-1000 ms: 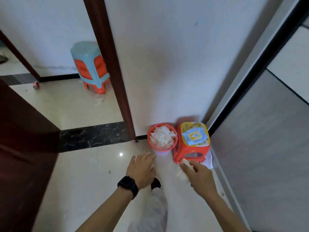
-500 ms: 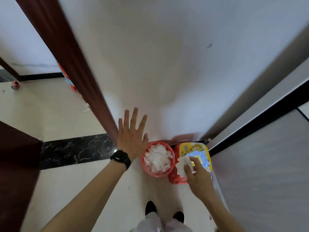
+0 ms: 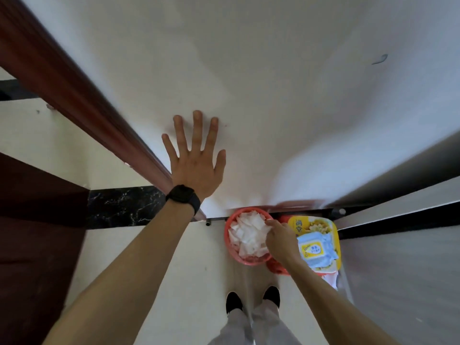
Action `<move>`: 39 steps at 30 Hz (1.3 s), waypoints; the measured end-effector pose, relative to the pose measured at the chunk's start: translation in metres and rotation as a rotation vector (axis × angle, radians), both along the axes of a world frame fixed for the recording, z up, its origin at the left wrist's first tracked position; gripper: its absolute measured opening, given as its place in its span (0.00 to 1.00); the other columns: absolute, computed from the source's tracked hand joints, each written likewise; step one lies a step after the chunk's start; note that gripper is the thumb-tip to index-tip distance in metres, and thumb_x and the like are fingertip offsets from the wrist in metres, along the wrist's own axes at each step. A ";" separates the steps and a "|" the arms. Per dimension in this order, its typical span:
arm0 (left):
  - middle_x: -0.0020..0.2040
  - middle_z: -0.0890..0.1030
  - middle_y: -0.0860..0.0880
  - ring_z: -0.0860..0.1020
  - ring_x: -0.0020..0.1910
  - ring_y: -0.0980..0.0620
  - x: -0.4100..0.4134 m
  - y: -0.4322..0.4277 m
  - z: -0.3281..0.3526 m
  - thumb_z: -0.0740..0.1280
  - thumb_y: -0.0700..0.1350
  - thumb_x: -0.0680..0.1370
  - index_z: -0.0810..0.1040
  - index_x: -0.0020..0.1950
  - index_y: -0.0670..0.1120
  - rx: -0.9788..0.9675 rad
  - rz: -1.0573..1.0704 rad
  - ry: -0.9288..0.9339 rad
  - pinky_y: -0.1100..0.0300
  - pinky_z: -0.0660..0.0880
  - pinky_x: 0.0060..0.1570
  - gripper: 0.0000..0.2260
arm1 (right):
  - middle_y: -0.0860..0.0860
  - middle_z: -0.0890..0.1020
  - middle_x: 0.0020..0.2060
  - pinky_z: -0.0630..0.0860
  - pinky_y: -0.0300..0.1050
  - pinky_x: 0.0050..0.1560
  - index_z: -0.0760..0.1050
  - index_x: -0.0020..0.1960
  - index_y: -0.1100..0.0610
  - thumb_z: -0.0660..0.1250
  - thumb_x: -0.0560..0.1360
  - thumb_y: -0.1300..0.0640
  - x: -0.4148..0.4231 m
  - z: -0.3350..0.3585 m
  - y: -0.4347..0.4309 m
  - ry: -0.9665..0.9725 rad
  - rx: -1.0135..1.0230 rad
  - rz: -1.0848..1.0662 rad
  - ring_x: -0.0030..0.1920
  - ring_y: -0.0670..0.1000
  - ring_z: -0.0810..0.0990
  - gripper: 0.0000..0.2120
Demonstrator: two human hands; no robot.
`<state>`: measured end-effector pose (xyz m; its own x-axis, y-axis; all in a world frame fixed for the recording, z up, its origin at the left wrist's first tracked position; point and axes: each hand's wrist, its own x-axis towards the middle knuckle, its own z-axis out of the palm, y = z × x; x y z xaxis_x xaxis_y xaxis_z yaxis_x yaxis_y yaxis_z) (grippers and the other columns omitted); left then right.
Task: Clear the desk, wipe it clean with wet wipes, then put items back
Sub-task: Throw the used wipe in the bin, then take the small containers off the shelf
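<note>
Below, the floor (image 3: 174, 282) was pale tile, with two dark shoes (image 3: 254, 298) near the bottom edge.

Left hand (image 3: 196, 168): flat on the white wall (image 3: 273, 95), fingers spread wide, holding nothing; black watch (image 3: 183, 195) on the wrist. A dark red door frame (image 3: 82, 105) ran just left of it.

Right hand (image 3: 280, 241): over the right side of the bin (image 3: 230, 245), fingers bunched and pointing down at the wipes; whether they pinched one could not be told.

Bin: red, round, on the floor against the wall, full of crumpled white used wipes (image 3: 249, 236).

Stool (image 3: 276, 266): red, just right of the bin, touching or nearly so, mostly hidden under a yellow printed box (image 3: 316, 226).

Wipes pack (image 3: 316, 249): pale blue with a yellow label, lying flat on the box, right of the right hand.

Grey panel (image 3: 403, 270): far right, edged by a black strip.
</note>
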<state>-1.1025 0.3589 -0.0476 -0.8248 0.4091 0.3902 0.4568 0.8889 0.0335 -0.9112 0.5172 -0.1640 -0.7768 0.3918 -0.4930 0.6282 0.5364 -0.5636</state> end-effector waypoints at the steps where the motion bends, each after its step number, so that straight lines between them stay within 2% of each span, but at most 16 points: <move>1: 0.80 0.42 0.47 0.48 0.78 0.32 -0.002 0.002 -0.003 0.53 0.60 0.82 0.45 0.81 0.52 0.012 0.001 0.012 0.30 0.49 0.72 0.31 | 0.53 0.75 0.64 0.67 0.31 0.52 0.75 0.68 0.54 0.58 0.76 0.66 -0.006 -0.008 0.002 -0.032 -0.005 0.008 0.58 0.53 0.76 0.22; 4: 0.81 0.48 0.45 0.50 0.77 0.31 -0.008 0.004 -0.011 0.55 0.60 0.82 0.45 0.81 0.53 0.050 0.006 0.046 0.29 0.50 0.72 0.32 | 0.54 0.73 0.65 0.73 0.48 0.60 0.73 0.69 0.50 0.56 0.76 0.64 -0.019 -0.029 0.007 -0.123 0.022 0.067 0.61 0.58 0.76 0.24; 7: 0.80 0.52 0.44 0.51 0.77 0.31 -0.011 0.004 -0.017 0.55 0.60 0.82 0.46 0.81 0.53 0.047 0.006 0.079 0.29 0.52 0.72 0.31 | 0.56 0.73 0.66 0.74 0.50 0.60 0.70 0.72 0.48 0.57 0.78 0.61 -0.026 -0.041 0.008 -0.146 0.058 0.170 0.63 0.58 0.75 0.23; 8: 0.80 0.53 0.44 0.51 0.77 0.31 -0.012 0.004 -0.018 0.55 0.60 0.82 0.47 0.81 0.53 0.043 0.009 0.088 0.29 0.52 0.71 0.31 | 0.57 0.70 0.70 0.73 0.50 0.62 0.66 0.74 0.47 0.57 0.79 0.58 -0.027 -0.046 0.010 -0.177 0.047 0.230 0.66 0.58 0.73 0.23; 10: 0.80 0.52 0.44 0.51 0.76 0.31 -0.013 0.004 -0.018 0.56 0.60 0.82 0.48 0.80 0.53 0.035 0.014 0.097 0.29 0.53 0.71 0.31 | 0.59 0.56 0.78 0.71 0.53 0.67 0.57 0.78 0.42 0.59 0.80 0.52 -0.025 -0.059 0.015 -0.275 0.014 0.388 0.73 0.60 0.66 0.28; 12: 0.79 0.51 0.44 0.51 0.76 0.32 -0.014 0.004 -0.018 0.56 0.60 0.82 0.49 0.80 0.53 0.029 0.021 0.097 0.29 0.53 0.71 0.30 | 0.58 0.46 0.80 0.72 0.54 0.67 0.53 0.79 0.40 0.59 0.78 0.51 -0.020 -0.073 0.022 -0.344 0.018 0.468 0.74 0.60 0.66 0.31; 13: 0.79 0.51 0.44 0.51 0.76 0.32 -0.014 0.004 -0.017 0.56 0.60 0.82 0.50 0.80 0.53 0.022 0.025 0.099 0.29 0.54 0.71 0.30 | 0.57 0.48 0.80 0.73 0.54 0.66 0.54 0.79 0.40 0.58 0.77 0.51 -0.017 -0.076 0.024 -0.363 0.027 0.468 0.73 0.60 0.68 0.31; 17: 0.79 0.50 0.45 0.49 0.76 0.32 -0.012 0.003 -0.013 0.56 0.61 0.82 0.50 0.80 0.52 -0.022 0.021 0.058 0.29 0.52 0.71 0.31 | 0.57 0.70 0.73 0.71 0.50 0.66 0.64 0.76 0.47 0.57 0.79 0.52 -0.006 -0.060 0.027 -0.373 0.040 0.477 0.69 0.59 0.73 0.25; 19: 0.81 0.49 0.45 0.48 0.77 0.33 -0.007 0.004 -0.007 0.55 0.61 0.82 0.48 0.81 0.53 -0.037 0.028 0.006 0.30 0.50 0.72 0.31 | 0.54 0.75 0.69 0.70 0.47 0.64 0.68 0.73 0.49 0.56 0.80 0.51 -0.006 -0.040 0.029 -0.345 0.053 0.497 0.67 0.57 0.74 0.22; 23: 0.81 0.43 0.48 0.44 0.80 0.39 0.015 0.002 0.015 0.58 0.57 0.80 0.47 0.82 0.53 -0.052 0.052 -0.111 0.33 0.46 0.74 0.34 | 0.46 0.81 0.61 0.68 0.39 0.54 0.76 0.67 0.46 0.58 0.80 0.47 -0.016 0.036 0.032 -0.052 0.144 0.502 0.62 0.52 0.78 0.17; 25: 0.82 0.43 0.49 0.45 0.80 0.42 0.033 -0.010 0.020 0.60 0.53 0.78 0.46 0.81 0.54 -0.049 0.046 -0.216 0.35 0.50 0.75 0.35 | 0.44 0.82 0.60 0.69 0.40 0.61 0.77 0.65 0.44 0.58 0.80 0.45 -0.021 0.079 0.028 0.149 0.160 0.549 0.62 0.49 0.77 0.17; 27: 0.82 0.48 0.48 0.51 0.80 0.42 0.057 -0.030 0.021 0.59 0.51 0.78 0.50 0.81 0.55 -0.050 0.121 -0.319 0.38 0.53 0.75 0.33 | 0.43 0.79 0.64 0.61 0.38 0.70 0.76 0.67 0.43 0.58 0.79 0.44 -0.026 0.117 0.019 0.307 0.185 0.603 0.69 0.49 0.70 0.18; 30: 0.80 0.58 0.53 0.54 0.79 0.47 0.107 -0.075 0.025 0.58 0.50 0.80 0.55 0.79 0.58 0.060 0.375 -0.460 0.43 0.50 0.76 0.27 | 0.41 0.78 0.64 0.55 0.33 0.69 0.77 0.65 0.42 0.60 0.80 0.43 -0.038 0.164 -0.010 0.551 0.216 0.767 0.71 0.47 0.66 0.17; 33: 0.78 0.62 0.55 0.54 0.79 0.50 0.179 -0.129 0.035 0.58 0.52 0.81 0.60 0.78 0.60 0.245 0.642 -0.515 0.46 0.48 0.77 0.24 | 0.42 0.79 0.63 0.63 0.43 0.70 0.79 0.64 0.44 0.65 0.80 0.49 -0.048 0.199 -0.062 0.731 0.164 0.970 0.71 0.51 0.68 0.13; 36: 0.77 0.64 0.55 0.57 0.78 0.49 0.264 -0.194 0.048 0.58 0.54 0.81 0.62 0.77 0.60 0.323 0.891 -0.509 0.47 0.52 0.76 0.23 | 0.46 0.82 0.61 0.70 0.47 0.68 0.80 0.63 0.48 0.62 0.79 0.48 -0.041 0.216 -0.140 0.844 0.058 1.128 0.67 0.54 0.72 0.15; 39: 0.76 0.67 0.54 0.62 0.76 0.48 0.357 -0.254 0.070 0.59 0.54 0.80 0.65 0.75 0.59 0.323 1.127 -0.421 0.48 0.58 0.74 0.23 | 0.48 0.82 0.60 0.66 0.43 0.68 0.80 0.64 0.52 0.59 0.78 0.46 -0.007 0.224 -0.234 0.924 -0.050 1.332 0.65 0.56 0.74 0.20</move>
<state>-0.7451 0.1053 0.0224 -0.7389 -0.6727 -0.0385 -0.6538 0.7020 0.2824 -0.9184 0.2837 0.0603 -0.5566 -0.7669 0.3193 -0.7873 0.3642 -0.4975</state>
